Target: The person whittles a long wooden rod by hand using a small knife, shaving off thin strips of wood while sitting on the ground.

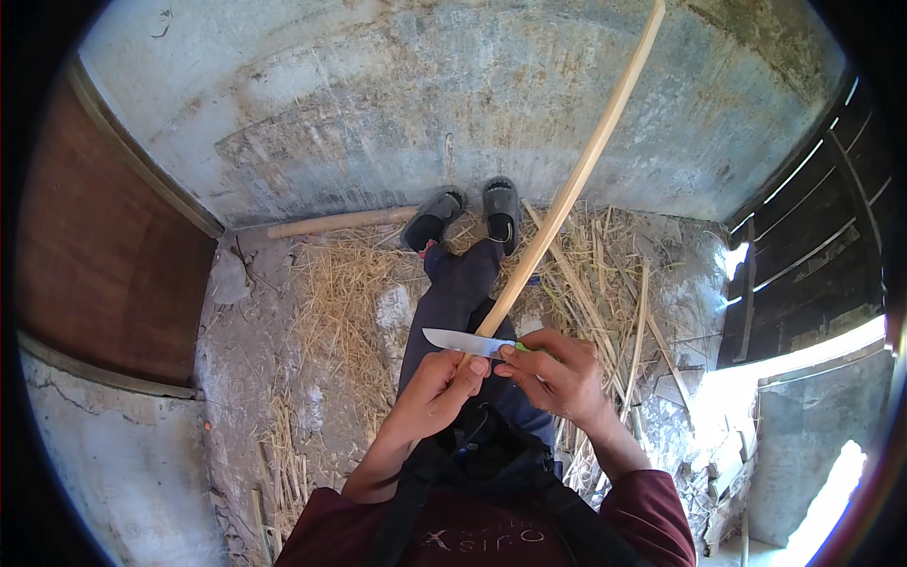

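Note:
A long pale strip (567, 194), wood or split bamboo, slants from the upper right down to my lap. My left hand (436, 386) is closed around its near end, thumb on top. In my right hand (559, 373) is a knife (463, 341) with a green handle, mostly covered by the fingers. The broad silver blade points left and lies across the strip just beyond my left fingers. Whether its edge has bitten into the strip, I cannot tell.
Straw and shavings (345, 293) litter the floor around my shoes (501, 210). Several thin sticks (576, 274) lie to the right. A round pole (345, 222) rests along the stained wall (378, 113). A brown door panel (113, 236) stands left, dark slatted boards (812, 227) right.

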A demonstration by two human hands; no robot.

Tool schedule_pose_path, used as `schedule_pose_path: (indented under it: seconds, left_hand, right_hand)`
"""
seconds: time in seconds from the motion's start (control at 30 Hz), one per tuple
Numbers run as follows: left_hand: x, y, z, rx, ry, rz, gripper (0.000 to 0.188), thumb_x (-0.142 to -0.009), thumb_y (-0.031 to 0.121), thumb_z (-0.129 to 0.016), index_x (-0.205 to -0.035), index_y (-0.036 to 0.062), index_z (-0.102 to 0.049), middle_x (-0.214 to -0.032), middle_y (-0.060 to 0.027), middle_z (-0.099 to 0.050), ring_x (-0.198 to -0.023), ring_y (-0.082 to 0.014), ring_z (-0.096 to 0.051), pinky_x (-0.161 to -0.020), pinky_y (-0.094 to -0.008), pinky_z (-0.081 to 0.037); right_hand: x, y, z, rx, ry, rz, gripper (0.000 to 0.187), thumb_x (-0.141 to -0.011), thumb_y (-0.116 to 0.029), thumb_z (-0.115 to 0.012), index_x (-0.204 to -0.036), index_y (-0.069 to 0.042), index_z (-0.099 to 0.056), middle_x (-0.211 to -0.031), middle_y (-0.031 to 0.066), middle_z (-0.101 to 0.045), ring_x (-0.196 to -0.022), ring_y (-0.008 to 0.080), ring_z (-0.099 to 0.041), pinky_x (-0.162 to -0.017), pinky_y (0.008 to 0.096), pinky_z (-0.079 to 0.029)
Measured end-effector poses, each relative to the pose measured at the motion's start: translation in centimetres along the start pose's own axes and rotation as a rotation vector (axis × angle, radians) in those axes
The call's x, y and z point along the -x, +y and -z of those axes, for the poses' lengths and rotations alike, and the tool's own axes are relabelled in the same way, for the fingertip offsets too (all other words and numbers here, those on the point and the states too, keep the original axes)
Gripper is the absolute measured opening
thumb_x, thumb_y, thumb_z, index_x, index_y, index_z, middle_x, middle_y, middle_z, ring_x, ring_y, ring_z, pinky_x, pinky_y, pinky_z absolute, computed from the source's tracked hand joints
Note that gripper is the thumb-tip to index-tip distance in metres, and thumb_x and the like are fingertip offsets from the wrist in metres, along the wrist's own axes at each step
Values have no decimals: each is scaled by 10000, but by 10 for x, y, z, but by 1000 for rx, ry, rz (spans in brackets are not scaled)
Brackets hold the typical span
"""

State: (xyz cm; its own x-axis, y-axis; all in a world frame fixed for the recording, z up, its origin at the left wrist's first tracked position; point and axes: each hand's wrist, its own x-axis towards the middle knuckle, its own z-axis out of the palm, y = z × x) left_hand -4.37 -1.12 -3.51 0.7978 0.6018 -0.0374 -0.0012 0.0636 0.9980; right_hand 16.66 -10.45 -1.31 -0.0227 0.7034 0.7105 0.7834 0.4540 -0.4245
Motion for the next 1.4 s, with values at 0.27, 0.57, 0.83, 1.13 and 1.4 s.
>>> schedule_pose_path:
  seconds: [0.27,0.57,0.83,1.13,1.4]
  left_hand:
    - [-1,-1,-7,-49,52,-102,440,-1161,345,-514,-938,-19,-623,-647,-1,-520,-589,-78,-453,-540,-299,-361]
    - [-1,-1,-11,-220,154,-207,327,-1137,255,-558,-1027,-36,-657,-579,-52,-477,-505,-102,-395,-497,-350,-280]
    - [-1,10,-18,-299,223,-251,289,-1125,243,-576,-1097,-20,-692,-563,-89,-476,-485,-119,-397,-487,-369,-292]
    - [-1,7,-18,-317,252,-229,374,-1123,279,-583,-952,-45,-658,-557,-112,-491,-447,-160,-458,-478,-376,-315]
    - [-3,25,-21,-356,257,-217,425,-1122,299,-594,-866,-40,-613,-542,-116,-470,-443,-171,-441,-477,-379,-308]
  right_hand:
    - [-3,-4,1,-44,35,-34,265,-787,-178,-949,-997,-115,-801,-812,52,-696,-563,160,-654,-464,300,-468]
    - [-5,-5,0,-78,76,-22,236,-801,-162,-943,-977,-96,-799,-799,52,-691,-545,143,-635,-450,290,-447]
    - [-3,-7,0,-11,80,3,257,-793,-171,-952,-973,-78,-794,-775,62,-689,-550,156,-655,-452,287,-460]
    - [-6,-10,0,43,90,22,238,-792,-176,-954,-938,-78,-794,-750,61,-677,-525,156,-636,-438,290,-448]
    - [-11,-10,3,46,98,23,246,-772,-199,-960,-902,-82,-787,-744,57,-672,-523,161,-631,-445,290,-450]
